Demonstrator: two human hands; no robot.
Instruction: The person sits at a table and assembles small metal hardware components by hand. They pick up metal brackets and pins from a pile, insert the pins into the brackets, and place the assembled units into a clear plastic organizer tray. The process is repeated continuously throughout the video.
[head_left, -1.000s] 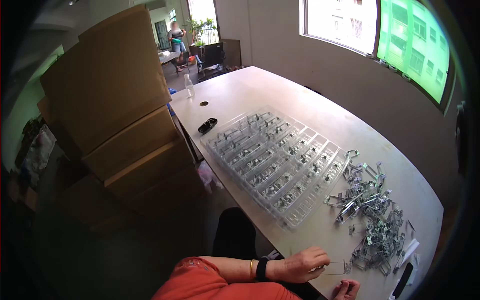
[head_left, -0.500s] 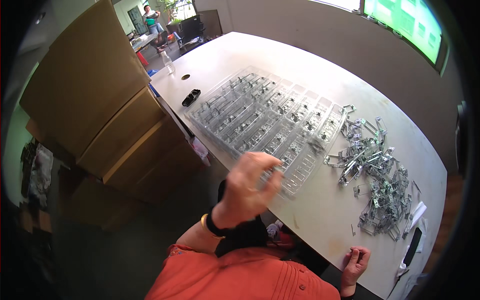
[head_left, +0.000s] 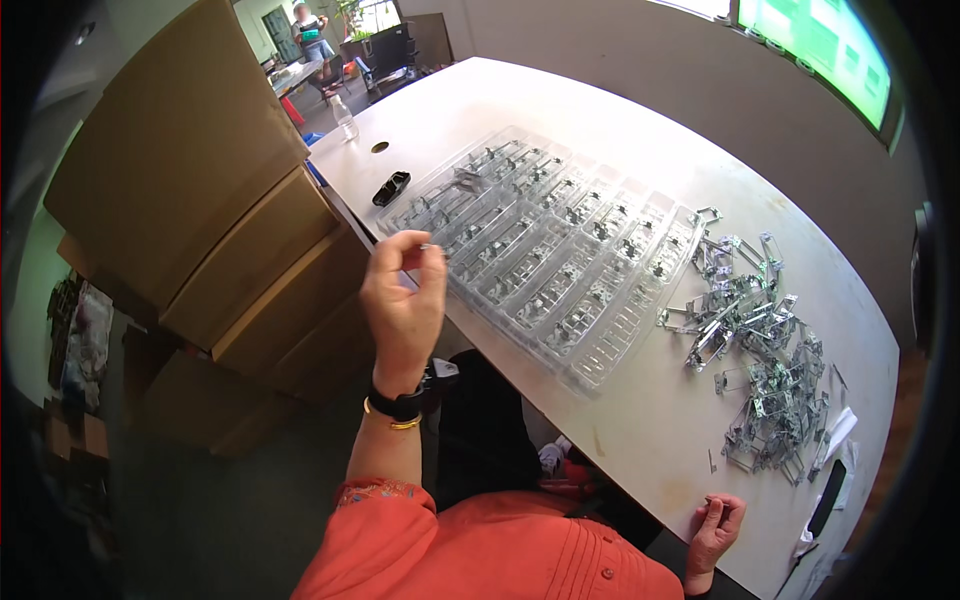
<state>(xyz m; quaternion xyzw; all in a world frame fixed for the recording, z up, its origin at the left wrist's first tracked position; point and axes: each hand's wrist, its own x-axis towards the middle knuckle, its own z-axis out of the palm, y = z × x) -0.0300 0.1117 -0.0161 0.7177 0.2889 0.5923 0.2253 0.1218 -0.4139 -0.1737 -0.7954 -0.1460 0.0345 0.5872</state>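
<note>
My left hand [head_left: 405, 305] is raised at the near left edge of the clear plastic tray [head_left: 585, 375], thumb and forefinger pinched on a thin grey metal part. A blurred grey metal piece [head_left: 467, 182] shows over the tray beyond those fingertips; whether it joins what I pinch is unclear. Metal brackets with wire frames [head_left: 588, 210] lie in rows in the tray's long compartments. At the table's near right edge rests my right hand [head_left: 715, 530], its fingers closed on something small and dark, too small to name.
A tangled heap of metal brackets [head_left: 770, 390] lies right of the tray, with a loose pin [head_left: 712, 460] near it. Stacked cardboard boxes [head_left: 230, 230] rise at the left. A black object [head_left: 391, 188] and a clear bottle [head_left: 344, 118] stand on the white table [head_left: 640, 450].
My left hand has moved left and away from me, from the tray's near end to its left edge. The blurred metal piece has shifted the same way. My right hand stays put.
</note>
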